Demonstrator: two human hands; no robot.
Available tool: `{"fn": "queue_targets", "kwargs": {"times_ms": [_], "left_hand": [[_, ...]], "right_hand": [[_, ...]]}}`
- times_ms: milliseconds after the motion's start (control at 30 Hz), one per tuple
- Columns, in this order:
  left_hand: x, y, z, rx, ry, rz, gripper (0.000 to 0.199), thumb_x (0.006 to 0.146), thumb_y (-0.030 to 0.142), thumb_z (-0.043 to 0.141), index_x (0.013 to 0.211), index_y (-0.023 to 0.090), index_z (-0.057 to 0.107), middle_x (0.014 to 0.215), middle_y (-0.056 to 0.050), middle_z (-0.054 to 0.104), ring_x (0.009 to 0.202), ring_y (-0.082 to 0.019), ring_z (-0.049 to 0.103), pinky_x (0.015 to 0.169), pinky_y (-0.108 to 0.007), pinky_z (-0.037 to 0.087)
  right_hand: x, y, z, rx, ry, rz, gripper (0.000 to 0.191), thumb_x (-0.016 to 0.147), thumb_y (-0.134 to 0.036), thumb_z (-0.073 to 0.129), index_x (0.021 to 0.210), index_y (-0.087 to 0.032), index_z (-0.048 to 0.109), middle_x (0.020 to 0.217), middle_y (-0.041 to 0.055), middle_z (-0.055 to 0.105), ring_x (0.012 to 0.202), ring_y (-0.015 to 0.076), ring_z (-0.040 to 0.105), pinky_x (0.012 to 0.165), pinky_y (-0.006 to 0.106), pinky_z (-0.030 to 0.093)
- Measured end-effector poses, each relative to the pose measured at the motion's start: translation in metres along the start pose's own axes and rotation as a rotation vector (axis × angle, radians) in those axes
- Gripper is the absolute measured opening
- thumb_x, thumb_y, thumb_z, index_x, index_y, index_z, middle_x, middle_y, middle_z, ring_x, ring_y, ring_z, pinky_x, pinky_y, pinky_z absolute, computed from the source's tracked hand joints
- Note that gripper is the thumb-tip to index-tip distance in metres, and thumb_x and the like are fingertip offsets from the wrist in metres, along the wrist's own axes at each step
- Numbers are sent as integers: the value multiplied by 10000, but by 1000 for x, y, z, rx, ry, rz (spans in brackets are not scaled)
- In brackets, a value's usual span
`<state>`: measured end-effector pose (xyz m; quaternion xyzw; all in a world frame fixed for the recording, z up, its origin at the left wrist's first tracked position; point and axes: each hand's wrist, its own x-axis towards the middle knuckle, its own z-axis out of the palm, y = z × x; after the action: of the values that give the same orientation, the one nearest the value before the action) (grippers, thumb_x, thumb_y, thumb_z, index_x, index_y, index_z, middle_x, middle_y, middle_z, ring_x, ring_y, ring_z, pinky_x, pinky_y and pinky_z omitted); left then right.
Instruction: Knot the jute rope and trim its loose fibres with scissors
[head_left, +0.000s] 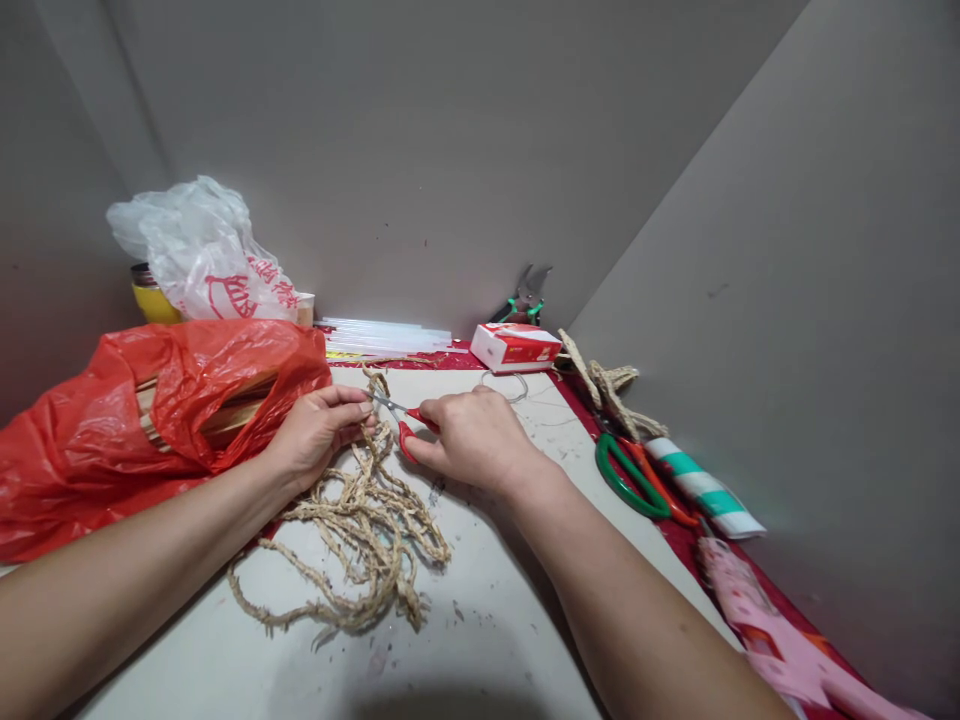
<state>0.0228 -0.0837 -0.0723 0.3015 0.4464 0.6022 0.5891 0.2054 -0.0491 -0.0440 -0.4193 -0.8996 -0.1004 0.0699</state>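
Pinched between the fingers of my left hand (319, 430) is a strand of the braided straw rope (382, 520). The rest of that rope lies in a loose tangle on the white board, below my hands. My right hand (472, 435) grips small red-handled scissors (405, 430), thumb and fingers at the handle loops. Their blades point left and meet the rope right beside my left fingertips. A short end of rope curls up above the blades. Whether the blades have cut into the rope, I cannot tell.
A red plastic bag (67, 430) with wooden strips fills the left. Behind stand a white plastic bag (202, 240), clear sticks (390, 338), a red-white box (514, 348) and pliers (531, 290). Green-handled scissors (630, 480), a striped roll (705, 485) and a pink glue gun (765, 620) line the right edge.
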Motion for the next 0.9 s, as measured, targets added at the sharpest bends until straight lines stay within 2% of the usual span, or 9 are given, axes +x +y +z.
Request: {"fn": "queue_targets", "kwargs": {"times_ms": [500, 900], "left_hand": [[3, -2, -2, -17, 26, -45, 103, 664, -2, 649, 734, 73, 643, 616, -47, 645, 532, -95, 609, 568, -196, 522], [4, 1, -2, -36, 64, -82, 107, 678, -14, 639, 737, 74, 650, 627, -48, 641, 554, -99, 618, 587, -202, 531]], "right_hand": [[0, 1, -2, 15, -96, -15, 308, 785, -439, 532, 733, -204, 724, 669, 82, 692, 601, 186, 581, 551, 292, 276], [1, 2, -1, 18, -82, -39, 320, 837, -415, 496, 732, -208, 716, 683, 67, 697, 590, 171, 574, 541, 293, 248]]}}
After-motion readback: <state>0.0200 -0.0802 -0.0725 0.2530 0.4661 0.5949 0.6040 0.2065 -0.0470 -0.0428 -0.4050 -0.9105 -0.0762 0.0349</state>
